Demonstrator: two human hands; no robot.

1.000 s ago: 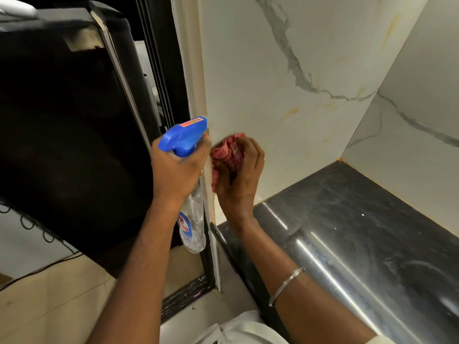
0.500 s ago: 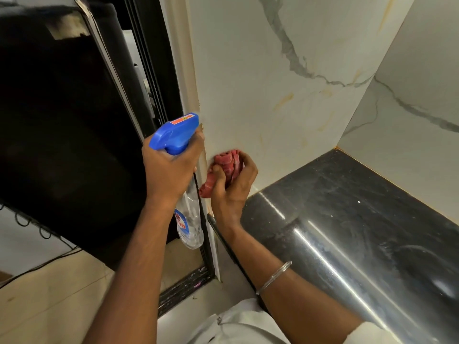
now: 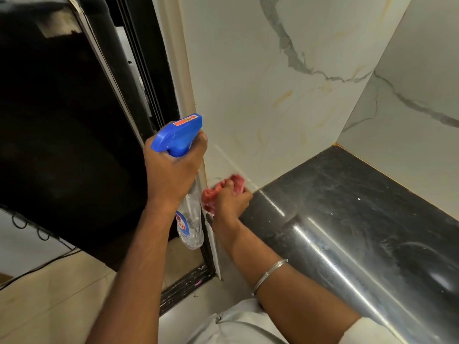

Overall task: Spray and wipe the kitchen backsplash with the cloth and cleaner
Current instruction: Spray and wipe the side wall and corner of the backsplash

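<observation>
1. Red cloth (image 3: pixel 236 182), bunched into a wad, sits in the head view at the very bottom of the white marble-look backsplash (image 3: pixel 273 108), near its left edge, where the wall meets the dark shiny counter (image 3: pixel 347 207).
2. The right hand (image 3: pixel 229 202) has its fingers curled tightly around the cloth and presses it against the wall; the cloth looks blurred. A thin metal bangle (image 3: pixel 269 273) circles that forearm.
3. The left hand (image 3: pixel 171 175) is wrapped around the neck of the spray bottle (image 3: pixel 190 219), held in the air just left of the cloth. The blue spray head (image 3: pixel 177 136) sticks out above the fist and the clear body hangs below it.
4. Further left, a large black panel (image 3: pixel 62 145) slants across the picture, with pale floor (image 3: pixel 49 294) beneath it.
</observation>
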